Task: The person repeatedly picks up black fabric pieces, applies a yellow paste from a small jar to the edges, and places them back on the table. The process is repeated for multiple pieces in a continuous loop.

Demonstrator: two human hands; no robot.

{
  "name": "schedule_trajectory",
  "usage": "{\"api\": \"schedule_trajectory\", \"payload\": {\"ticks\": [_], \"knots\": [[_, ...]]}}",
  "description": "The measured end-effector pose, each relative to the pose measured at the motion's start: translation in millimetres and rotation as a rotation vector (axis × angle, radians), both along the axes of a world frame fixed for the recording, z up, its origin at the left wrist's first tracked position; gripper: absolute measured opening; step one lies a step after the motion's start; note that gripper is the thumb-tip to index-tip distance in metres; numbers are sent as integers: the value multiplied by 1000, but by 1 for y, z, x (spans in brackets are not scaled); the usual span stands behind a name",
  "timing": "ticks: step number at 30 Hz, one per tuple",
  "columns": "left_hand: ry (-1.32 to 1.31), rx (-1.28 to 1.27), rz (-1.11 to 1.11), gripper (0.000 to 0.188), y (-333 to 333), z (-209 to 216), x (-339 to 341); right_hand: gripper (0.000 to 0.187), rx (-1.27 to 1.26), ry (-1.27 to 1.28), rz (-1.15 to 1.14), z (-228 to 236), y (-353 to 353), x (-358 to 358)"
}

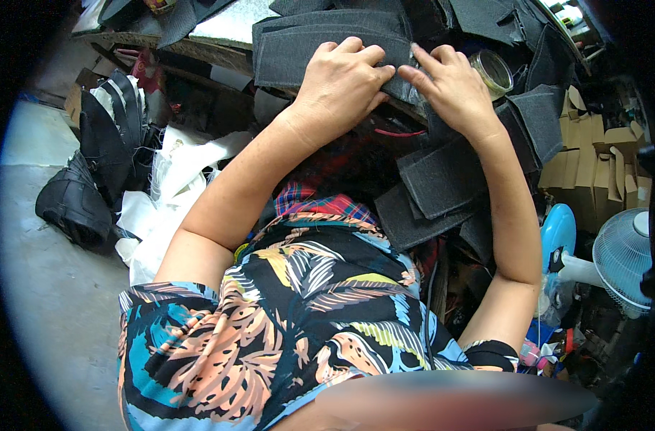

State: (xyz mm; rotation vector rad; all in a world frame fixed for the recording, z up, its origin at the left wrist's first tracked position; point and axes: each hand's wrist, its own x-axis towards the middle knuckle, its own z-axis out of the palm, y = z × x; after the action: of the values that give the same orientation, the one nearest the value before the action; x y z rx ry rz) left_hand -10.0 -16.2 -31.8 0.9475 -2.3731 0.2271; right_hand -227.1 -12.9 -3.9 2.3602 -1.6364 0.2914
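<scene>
My left hand [345,86] lies on a dark grey fabric piece [284,61] at the table's front edge, its fingers bent and closed over the piece near the right end. Close by on the right is my right hand [453,85], thumb and forefinger apart over the same dark cloth, the other fingers curled. A small pale, shiny spot shows between the two hands, too small to name. Just beyond my right hand stands a glass jar [492,74]. More dark grey fabric pieces [446,179] hang in a stack below my right wrist.
Black padded pieces [72,197] and white cloth scraps [177,172] are piled at the left. On the right are folded cardboard boxes [593,161] and a blue and white fan [622,255]. More dark cloth [485,25] covers the table's far side.
</scene>
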Motion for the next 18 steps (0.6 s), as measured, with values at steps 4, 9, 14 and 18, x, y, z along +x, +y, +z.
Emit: {"api": "schedule_trajectory", "payload": {"ticks": [4, 9, 14, 18], "knots": [[8, -1, -16, 41, -1, 1, 0, 66, 32, 15, 21, -4, 15, 2], [19, -3, -3, 42, 0, 0, -1, 66, -57, 154, 109, 6, 51, 16], [-27, 28, 14, 42, 1, 1, -1, 49, 92, 50, 212, 34, 67, 14], [-7, 3, -3, 41, 1, 0, -2, 47, 1, -123, 166, 78, 50, -23]]}}
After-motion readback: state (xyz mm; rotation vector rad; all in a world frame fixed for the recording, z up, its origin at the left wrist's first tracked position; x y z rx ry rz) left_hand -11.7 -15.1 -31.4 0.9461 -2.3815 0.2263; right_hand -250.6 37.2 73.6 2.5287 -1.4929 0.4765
